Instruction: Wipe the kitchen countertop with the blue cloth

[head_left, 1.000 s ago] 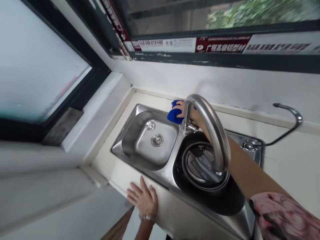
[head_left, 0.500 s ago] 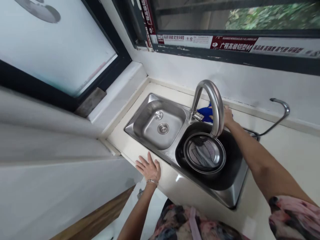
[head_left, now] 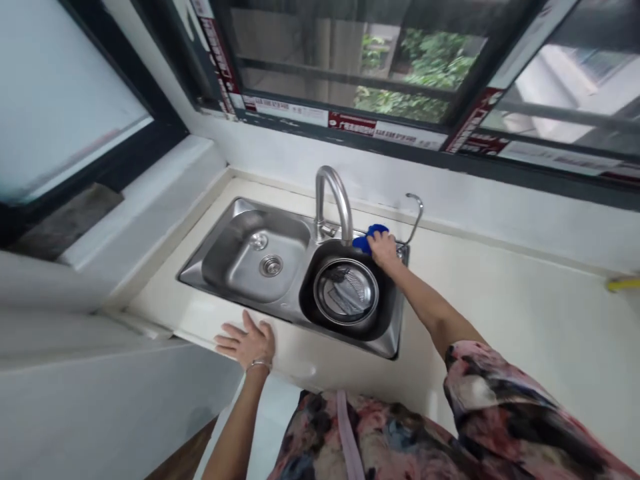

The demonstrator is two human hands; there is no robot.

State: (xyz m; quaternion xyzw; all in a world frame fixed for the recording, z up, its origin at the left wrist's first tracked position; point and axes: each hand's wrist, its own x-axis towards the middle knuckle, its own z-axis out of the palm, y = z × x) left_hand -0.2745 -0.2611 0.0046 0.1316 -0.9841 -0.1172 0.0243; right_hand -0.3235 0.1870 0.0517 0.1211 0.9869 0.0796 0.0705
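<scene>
My right hand [head_left: 384,249] presses a blue cloth [head_left: 367,237] on the back rim of the steel double sink [head_left: 290,313], between the tall curved tap [head_left: 334,200] and a thin bent tap [head_left: 413,220]. Its fingers are closed on the cloth. My left hand [head_left: 249,342] lies flat with fingers spread on the pale counter's front edge, below the left basin [head_left: 240,257]. It wears a bracelet. A round metal strainer bowl [head_left: 345,291] sits in the dark right basin.
The pale counter [head_left: 510,313] runs to the right of the sink, with a yellow object [head_left: 623,284] at its far right edge. Dark-framed windows [head_left: 350,73] stand behind the sink and on the left. A white ledge [head_left: 150,193] borders the counter's left side.
My right hand has slid the blue cloth rightward along the sink's back rim, from left of the tall tap to beside the thin tap. The view has pulled back. The left hand stays flat.
</scene>
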